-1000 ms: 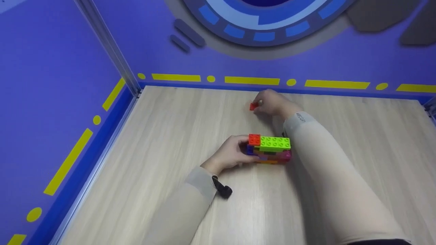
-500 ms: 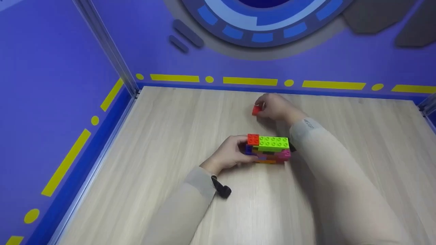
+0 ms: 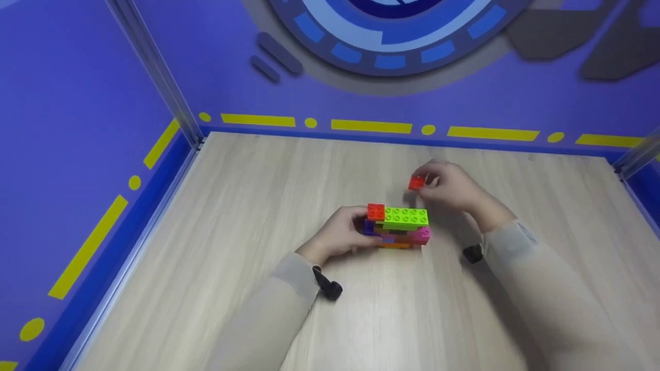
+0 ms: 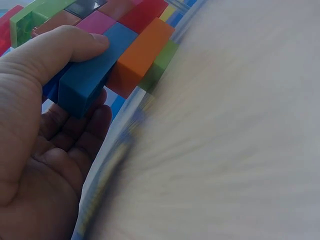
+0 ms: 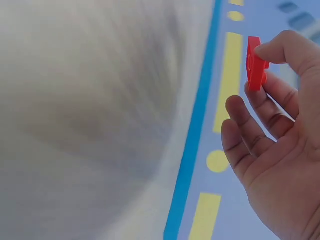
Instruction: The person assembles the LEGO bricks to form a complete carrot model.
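In the head view my left hand (image 3: pixel 340 233) grips the left end of a block wall (image 3: pixel 405 232) built of several coloured building blocks. Along its top lie a lime green block (image 3: pixel 406 218) and, at the left end, a red block (image 3: pixel 376 212). The left wrist view shows my thumb pressing a blue block (image 4: pixel 95 70) beside an orange block (image 4: pixel 142 57), the fingers bent behind. My right hand (image 3: pixel 451 186) pinches a small flat red block (image 5: pixel 255 64) between thumb and finger, its studs towards the palm. It hangs behind and right of the wall, other fingers loosely curled.
A pale wooden tabletop (image 3: pixel 247 190) lies under both hands. Blue panels with yellow markings close it off at the back (image 3: pixel 371 108) and on the left (image 3: pixel 77 154). Black wrist straps show on the left (image 3: pixel 330 288) and right (image 3: pixel 473 253) sleeves.
My right hand has come from near the back panel towards me and to the right, carrying the small red block. My left hand keeps its hold on the wall; the head view has shifted slightly.
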`<action>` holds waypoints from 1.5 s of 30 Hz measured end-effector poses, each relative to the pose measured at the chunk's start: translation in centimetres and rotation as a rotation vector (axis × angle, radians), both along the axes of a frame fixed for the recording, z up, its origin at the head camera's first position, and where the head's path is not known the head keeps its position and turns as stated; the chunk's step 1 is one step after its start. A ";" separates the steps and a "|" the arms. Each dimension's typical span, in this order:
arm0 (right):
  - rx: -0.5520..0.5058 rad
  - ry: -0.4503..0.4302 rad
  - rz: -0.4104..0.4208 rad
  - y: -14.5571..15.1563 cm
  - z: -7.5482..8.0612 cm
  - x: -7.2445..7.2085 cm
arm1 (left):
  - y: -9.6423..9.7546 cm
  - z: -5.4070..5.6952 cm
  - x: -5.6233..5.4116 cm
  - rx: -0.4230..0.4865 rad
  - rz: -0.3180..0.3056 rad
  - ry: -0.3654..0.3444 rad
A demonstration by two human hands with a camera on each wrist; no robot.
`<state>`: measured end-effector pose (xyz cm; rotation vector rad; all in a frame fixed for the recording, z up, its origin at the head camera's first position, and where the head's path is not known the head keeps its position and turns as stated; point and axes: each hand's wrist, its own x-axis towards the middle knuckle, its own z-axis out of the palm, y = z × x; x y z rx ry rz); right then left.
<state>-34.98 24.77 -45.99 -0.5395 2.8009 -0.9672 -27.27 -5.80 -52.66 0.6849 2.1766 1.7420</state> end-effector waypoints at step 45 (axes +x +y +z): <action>-0.379 0.152 0.114 2.9 0.7 10.0 | -0.1 0.2 0.2 0.008 0.023 -0.010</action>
